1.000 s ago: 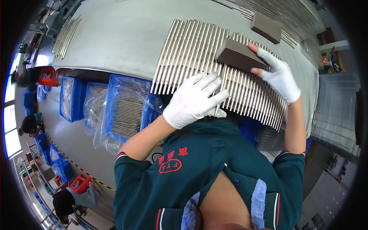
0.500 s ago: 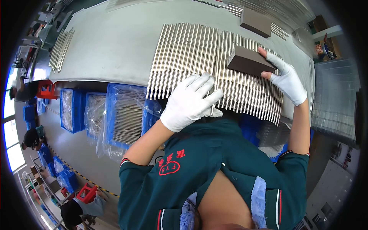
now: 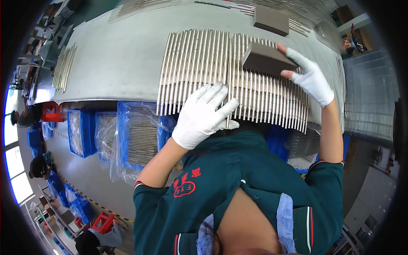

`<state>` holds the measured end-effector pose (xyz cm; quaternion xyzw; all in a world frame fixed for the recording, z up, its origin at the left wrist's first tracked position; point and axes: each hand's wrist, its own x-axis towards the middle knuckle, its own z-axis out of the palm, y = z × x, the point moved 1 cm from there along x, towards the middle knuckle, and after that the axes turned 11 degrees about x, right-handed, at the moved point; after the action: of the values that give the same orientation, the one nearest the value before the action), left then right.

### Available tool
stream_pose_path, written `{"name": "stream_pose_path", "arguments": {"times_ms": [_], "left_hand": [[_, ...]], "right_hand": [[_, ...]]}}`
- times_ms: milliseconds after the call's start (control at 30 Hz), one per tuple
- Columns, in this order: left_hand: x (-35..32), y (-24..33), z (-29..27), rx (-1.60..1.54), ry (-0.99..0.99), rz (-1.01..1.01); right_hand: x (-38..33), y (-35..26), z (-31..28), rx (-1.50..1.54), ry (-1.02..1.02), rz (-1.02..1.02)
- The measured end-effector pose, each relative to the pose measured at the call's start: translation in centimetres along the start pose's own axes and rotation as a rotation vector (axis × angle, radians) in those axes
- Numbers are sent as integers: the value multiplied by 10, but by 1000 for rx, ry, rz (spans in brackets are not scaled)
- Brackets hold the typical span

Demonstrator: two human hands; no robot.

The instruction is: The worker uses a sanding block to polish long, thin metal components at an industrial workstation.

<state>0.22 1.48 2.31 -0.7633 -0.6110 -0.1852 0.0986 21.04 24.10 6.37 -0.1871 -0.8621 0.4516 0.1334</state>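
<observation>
Many slim silvery metal rods (image 3: 193,55) lie side by side in a wide row along the near edge of the table, their near ends jutting past it. My left hand (image 3: 204,112), in a white glove, rests over the near ends left of the row's middle. Its thumb and fingers close on one rod (image 3: 229,91) that sticks out nearer to me than its neighbours. Bare thumb and fingertip show on my gloved right hand (image 3: 308,76). It grips the right end of a dark brown rectangular block (image 3: 267,59), which sits tilted on the right part of the row.
A second brown block (image 3: 271,20) lies on more rods at the far side of the table (image 3: 114,55). Another bundle of rods (image 3: 64,68) is at the left. Blue crates (image 3: 121,140) with plastic-wrapped rods stand below the left edge. Clear plastic trays (image 3: 367,97) are stacked at right.
The view has shifted slightly, so the table and rods appear a little further left. Both hands keep the same holds, with no clear movement against the rods.
</observation>
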Motion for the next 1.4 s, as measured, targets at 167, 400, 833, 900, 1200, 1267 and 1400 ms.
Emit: {"name": "stream_pose_path", "arguments": {"times_ms": [167,400,833,900,1200,1267,1400], "left_hand": [[-3,-4,0,48,-49,22],[-1,-3,-8,-61,-112,-7],[17,14,-4,-16,-156,15],[30,24,1,-44,-181,56],[42,42,20,-57,-159,115],[43,42,17,-99,-176,93],[41,41,18,-78,-151,95]], "right_hand": [[-11,19,-18,212,722,-186],[-19,59,-6,168,1019,-131],[-15,62,21,24,786,-450],[-15,62,21,146,841,-413],[-21,46,7,388,1145,-400],[-22,46,5,368,1171,-431],[-22,47,2,295,1254,-493]]}}
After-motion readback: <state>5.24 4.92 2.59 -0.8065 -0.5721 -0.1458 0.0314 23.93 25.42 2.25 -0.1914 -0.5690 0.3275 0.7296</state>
